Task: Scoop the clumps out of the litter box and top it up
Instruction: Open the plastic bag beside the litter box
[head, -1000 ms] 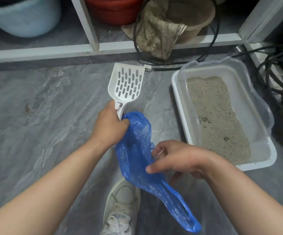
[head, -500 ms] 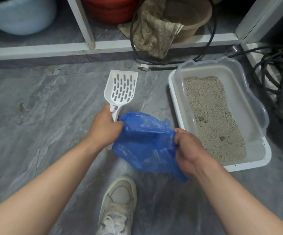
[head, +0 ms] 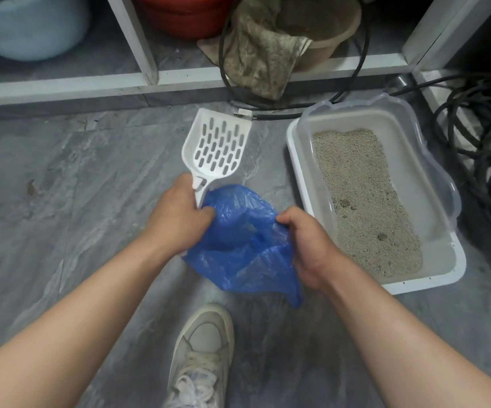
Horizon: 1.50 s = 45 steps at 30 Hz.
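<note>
A white litter box stands on the grey floor at the right, holding pale litter with a few dark clumps. My left hand grips the handle of a white slotted scoop and also pinches one edge of a blue plastic bag. The scoop's head points away from me and is empty. My right hand holds the bag's other edge, so the bag's mouth is spread between both hands, just left of the litter box.
A low white shelf frame runs along the back, with a pale blue tub, red pots and a dirty cloth inside. Black hose coils lie right of the box. My white shoe is below the bag.
My right hand went from pinching the hanging bag to gripping its edge and pulling it sideways, so the bag's mouth is now spread wide. The scoop stays in my left hand.
</note>
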Motion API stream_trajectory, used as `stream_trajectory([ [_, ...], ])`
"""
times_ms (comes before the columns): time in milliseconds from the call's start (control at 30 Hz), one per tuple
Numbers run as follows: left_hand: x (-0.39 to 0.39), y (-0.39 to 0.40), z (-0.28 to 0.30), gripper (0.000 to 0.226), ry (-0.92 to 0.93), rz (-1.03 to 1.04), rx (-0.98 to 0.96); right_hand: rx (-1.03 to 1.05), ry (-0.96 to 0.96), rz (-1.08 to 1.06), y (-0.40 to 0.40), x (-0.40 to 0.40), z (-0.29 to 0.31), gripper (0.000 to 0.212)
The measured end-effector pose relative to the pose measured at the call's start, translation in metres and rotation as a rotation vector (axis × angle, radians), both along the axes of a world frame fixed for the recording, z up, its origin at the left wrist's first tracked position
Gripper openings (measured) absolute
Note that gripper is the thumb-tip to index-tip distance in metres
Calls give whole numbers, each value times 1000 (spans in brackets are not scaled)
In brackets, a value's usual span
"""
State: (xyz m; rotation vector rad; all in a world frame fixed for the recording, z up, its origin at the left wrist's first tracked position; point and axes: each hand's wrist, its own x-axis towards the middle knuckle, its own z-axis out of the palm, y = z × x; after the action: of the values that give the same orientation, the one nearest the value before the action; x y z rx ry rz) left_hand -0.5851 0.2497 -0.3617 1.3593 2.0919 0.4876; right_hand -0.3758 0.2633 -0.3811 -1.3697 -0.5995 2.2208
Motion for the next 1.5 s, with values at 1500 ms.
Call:
stream_trajectory([
  [1500, 7, 7, 3, 44, -556, -170, -71, 610, -825, 139, -23, -7, -4, 24],
])
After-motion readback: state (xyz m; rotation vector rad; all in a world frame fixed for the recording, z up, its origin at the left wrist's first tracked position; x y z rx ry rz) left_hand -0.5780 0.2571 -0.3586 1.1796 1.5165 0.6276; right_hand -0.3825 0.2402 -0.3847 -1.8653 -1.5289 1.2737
